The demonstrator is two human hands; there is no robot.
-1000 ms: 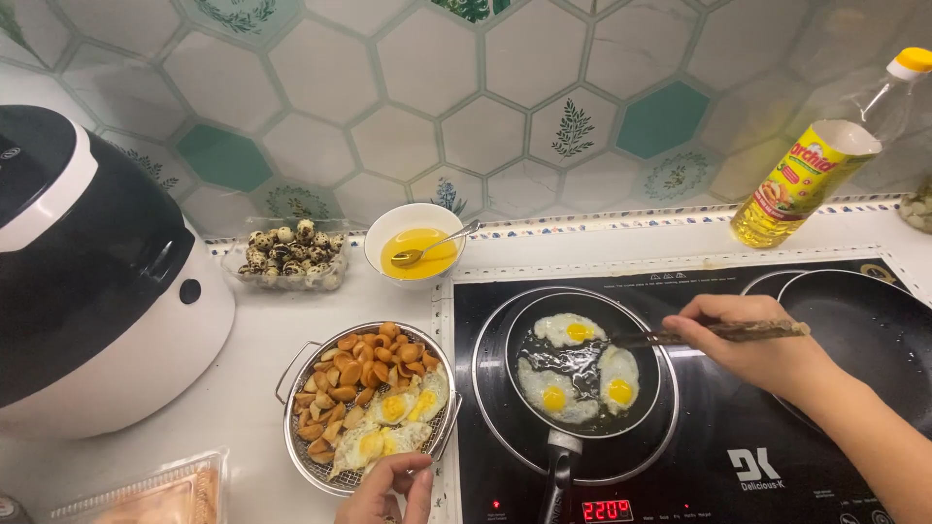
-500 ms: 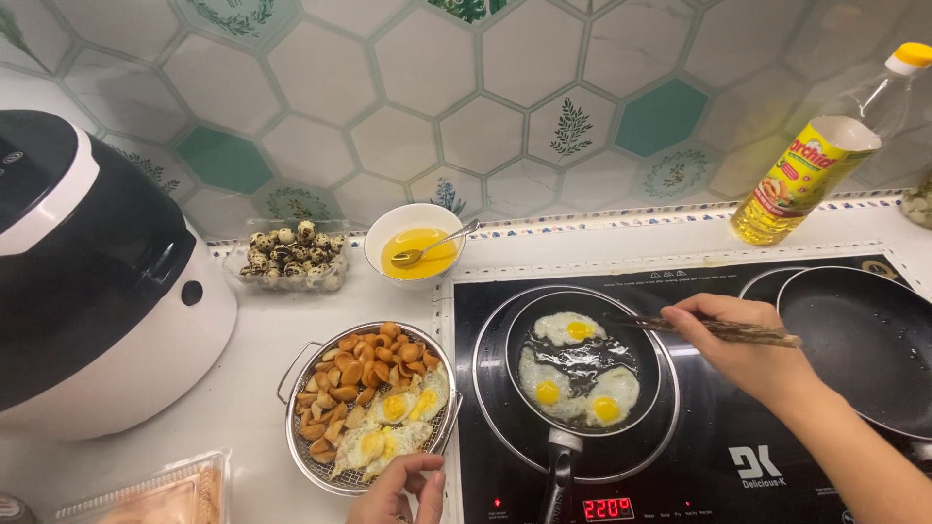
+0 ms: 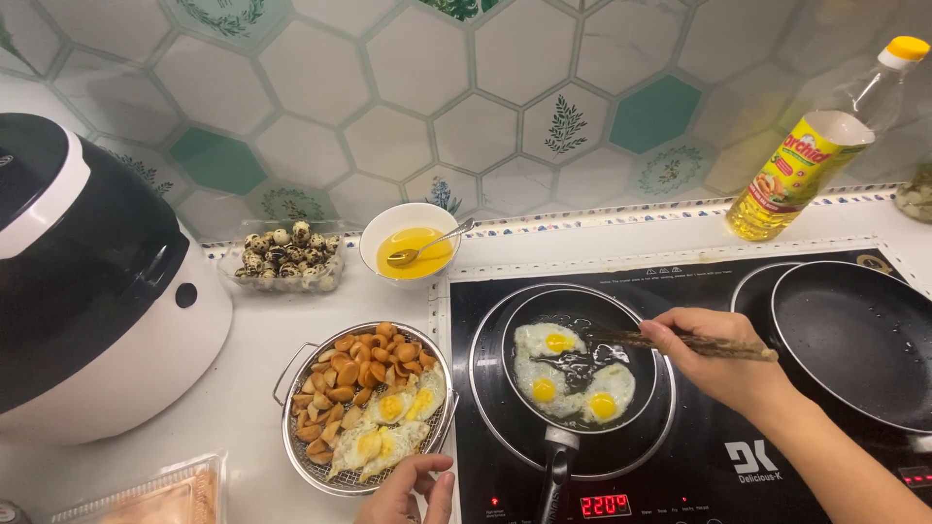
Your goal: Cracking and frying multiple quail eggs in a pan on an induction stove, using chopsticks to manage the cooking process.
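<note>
Nearest the camera, at six o'clock, the left hand [image 3: 408, 490] pinches the rim of a wire basket [image 3: 291, 383] holding fried eggs and browned sausage pieces. Just past it, at three o'clock of the basket, the right hand [image 3: 723, 359] is closed around dark chopsticks [image 3: 680, 342], tips reaching over three small eggs [image 3: 568, 374] in a little black pan [image 3: 580, 374]. Judging by the set whites, the eggs are frying and about ready to lift; that calls for sliding the tips under an edge without breaking a yolk. The pan sits on a black cooktop [image 3: 699, 466]; a larger pan [image 3: 859, 340] lies at three o'clock. Further back stand a bowl of yellow liquid with a spoon [image 3: 413, 250], a tray of speckled eggs [image 3: 286, 257], an oil bottle [image 3: 811, 146], a black-and-white cooker [image 3: 87, 291] at nine o'clock, then a hexagon-tiled wall [image 3: 388, 136].
</note>
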